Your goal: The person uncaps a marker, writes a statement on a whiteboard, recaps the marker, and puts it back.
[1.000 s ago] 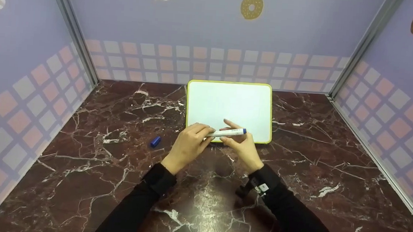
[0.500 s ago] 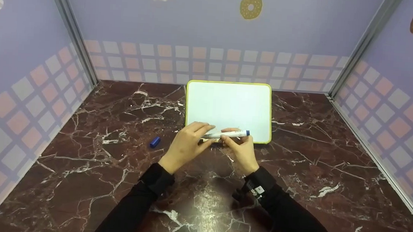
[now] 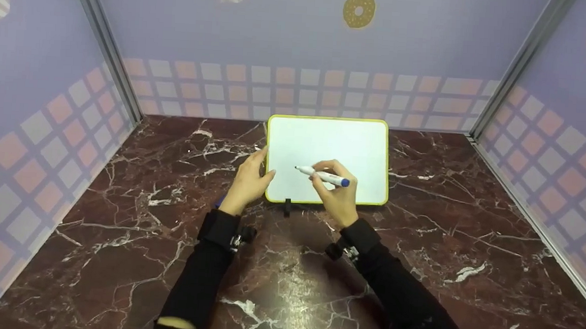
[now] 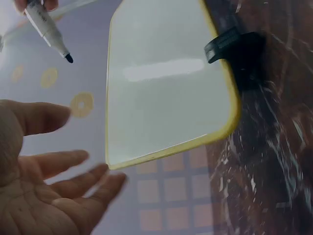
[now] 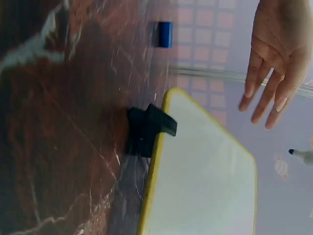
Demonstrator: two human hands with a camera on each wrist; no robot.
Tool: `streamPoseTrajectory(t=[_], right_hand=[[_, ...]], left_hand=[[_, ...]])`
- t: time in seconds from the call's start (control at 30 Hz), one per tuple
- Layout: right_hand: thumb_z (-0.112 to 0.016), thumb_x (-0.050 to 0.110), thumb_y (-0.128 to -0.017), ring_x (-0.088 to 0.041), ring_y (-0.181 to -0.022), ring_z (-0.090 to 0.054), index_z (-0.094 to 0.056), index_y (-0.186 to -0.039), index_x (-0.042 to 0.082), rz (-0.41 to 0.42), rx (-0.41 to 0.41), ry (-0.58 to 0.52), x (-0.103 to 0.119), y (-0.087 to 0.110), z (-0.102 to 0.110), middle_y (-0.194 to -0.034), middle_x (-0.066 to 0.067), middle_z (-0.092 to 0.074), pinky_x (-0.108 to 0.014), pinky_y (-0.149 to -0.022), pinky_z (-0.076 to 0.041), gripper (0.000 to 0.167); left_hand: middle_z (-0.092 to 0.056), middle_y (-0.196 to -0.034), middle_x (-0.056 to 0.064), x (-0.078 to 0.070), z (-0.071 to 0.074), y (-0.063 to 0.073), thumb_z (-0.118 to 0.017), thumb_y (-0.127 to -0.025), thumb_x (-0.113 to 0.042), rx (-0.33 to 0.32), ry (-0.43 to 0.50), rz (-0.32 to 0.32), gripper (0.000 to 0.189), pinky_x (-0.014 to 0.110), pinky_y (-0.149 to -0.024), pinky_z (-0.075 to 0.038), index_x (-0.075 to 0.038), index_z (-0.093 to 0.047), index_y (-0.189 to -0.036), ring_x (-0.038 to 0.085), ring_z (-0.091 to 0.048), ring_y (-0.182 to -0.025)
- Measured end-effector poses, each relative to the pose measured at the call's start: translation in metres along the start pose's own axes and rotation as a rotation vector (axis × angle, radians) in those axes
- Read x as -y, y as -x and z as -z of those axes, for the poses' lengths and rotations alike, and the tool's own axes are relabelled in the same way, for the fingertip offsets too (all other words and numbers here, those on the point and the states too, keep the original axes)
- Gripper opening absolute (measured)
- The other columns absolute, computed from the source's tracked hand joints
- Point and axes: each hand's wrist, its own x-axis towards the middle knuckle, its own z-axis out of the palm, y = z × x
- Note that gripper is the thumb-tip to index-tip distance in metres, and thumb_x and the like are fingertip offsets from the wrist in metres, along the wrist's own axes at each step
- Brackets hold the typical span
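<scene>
A white marker (image 3: 329,177) with a blue end is pinched between the thumb and fingers of my right hand (image 3: 341,195). Its dark, uncapped tip points left, in front of the whiteboard (image 3: 304,140); whether it touches the surface I cannot tell. The yellow-rimmed board leans upright, a black clip (image 4: 234,46) at its lower edge. My left hand (image 3: 247,182) is beside the board's left edge, thumb and fingers spread. In the left wrist view its fingertips (image 4: 115,181) come close to the rim; contact is unclear. The blue cap (image 5: 165,34) lies on the table, mostly hidden behind the left wrist in the head view.
A dark red marbled tabletop (image 3: 114,255) spreads around the board. Patterned lilac panels (image 3: 204,37) enclose it at the back and both sides. Black wrist straps with small cameras (image 3: 245,233) sit on both forearms.
My left hand has let go of the marker and moved left to the board's edge. The right hand has turned the marker so its tip points toward the board.
</scene>
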Motion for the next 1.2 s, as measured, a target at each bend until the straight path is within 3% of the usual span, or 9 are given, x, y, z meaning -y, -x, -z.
streamPoseTrajectory(t=[0.17,0.27,0.4,0.53,0.67,0.9,1.2], right_hand=[[-0.064,-0.018,-0.082,-0.036,-0.076,-0.070,-0.066,-0.093,-0.015,0.080,0.024,0.137,0.006,-0.013,-0.012,-0.093,-0.029,-0.069,-0.027,-0.070,-0.060,0.012],[-0.068,-0.015,-0.081,-0.035,-0.076,-0.071,-0.066,-0.091,-0.014,0.074,0.032,0.158,0.002,-0.020,-0.019,-0.091,-0.028,-0.069,-0.035,-0.069,-0.062,0.010],[-0.070,-0.012,-0.082,-0.035,-0.071,-0.071,-0.064,-0.085,-0.013,0.030,0.051,0.159,-0.004,-0.029,-0.026,-0.086,-0.027,-0.068,-0.033,-0.065,-0.061,0.007],[-0.070,-0.009,-0.084,-0.033,-0.070,-0.071,-0.063,-0.079,-0.010,-0.033,0.066,0.179,-0.010,-0.036,-0.033,-0.082,-0.023,-0.069,-0.027,-0.064,-0.058,0.009],[-0.069,-0.008,-0.086,-0.035,-0.075,-0.071,-0.062,-0.079,-0.009,-0.088,0.078,0.174,-0.013,-0.040,-0.038,-0.083,-0.023,-0.069,-0.039,-0.070,-0.061,0.010],[-0.069,0.004,-0.090,-0.023,-0.072,-0.071,-0.063,-0.079,0.001,-0.105,0.114,0.151,-0.057,-0.042,-0.041,-0.082,-0.014,-0.071,-0.027,-0.068,-0.060,0.013],[-0.071,0.002,-0.089,-0.032,-0.076,-0.072,-0.062,-0.079,-0.006,-0.119,0.081,0.168,-0.060,-0.045,-0.042,-0.087,-0.021,-0.069,-0.036,-0.071,-0.062,0.015]], left_hand=[[-0.016,-0.165,0.019,0.012,-0.006,-0.011,-0.047,-0.103,-0.015,0.103,0.079,0.203,0.069,0.049,-0.126,-0.018,-0.007,-0.010,-0.160,0.035,-0.015,-0.153],[-0.024,-0.162,0.021,0.020,-0.012,-0.014,-0.047,-0.103,-0.013,0.137,0.103,0.240,0.069,0.049,-0.124,-0.025,-0.008,-0.009,-0.160,0.035,-0.022,-0.151],[-0.045,-0.148,0.026,0.032,-0.019,-0.016,-0.049,-0.101,-0.006,0.125,0.128,0.210,0.065,0.048,-0.115,-0.040,-0.005,-0.019,-0.158,0.037,-0.042,-0.140],[-0.052,-0.142,0.027,0.043,-0.023,-0.017,-0.051,-0.100,-0.002,0.083,0.156,0.212,0.058,0.046,-0.107,-0.049,-0.002,-0.031,-0.154,0.037,-0.051,-0.133],[-0.055,-0.139,0.027,0.050,-0.024,-0.018,-0.052,-0.099,0.001,0.047,0.167,0.213,0.053,0.046,-0.104,-0.051,0.000,-0.038,-0.150,0.037,-0.054,-0.130],[-0.061,-0.131,0.027,0.048,-0.026,-0.018,-0.053,-0.098,0.002,0.023,0.193,0.201,0.052,0.044,-0.097,-0.055,-0.001,-0.042,-0.149,0.036,-0.060,-0.123],[-0.063,-0.126,0.028,0.045,-0.025,-0.019,-0.057,-0.096,0.003,0.007,0.186,0.173,0.053,0.045,-0.100,-0.054,-0.001,-0.044,-0.147,0.037,-0.061,-0.120]])
